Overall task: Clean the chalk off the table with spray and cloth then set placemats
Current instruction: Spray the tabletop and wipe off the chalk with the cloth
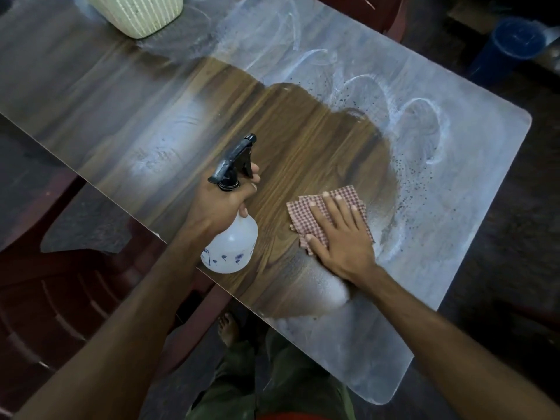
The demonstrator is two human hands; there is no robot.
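Head view: looks like we're mid-wipe, so the cleaning step, placemats nowhere in sight. Right hand (339, 234) is spread flat, pressing the cloth (327, 207) onto the surface (121, 95) right at the edge of the clean wood patch. Left hand (221, 204) is curled round the neck of the spray (231, 234), finger by the trigger, just beside the cloth. Chalk (424, 140) sits past the cloth on the right, so I'd guess next is wiping that way, maybe another spritz.
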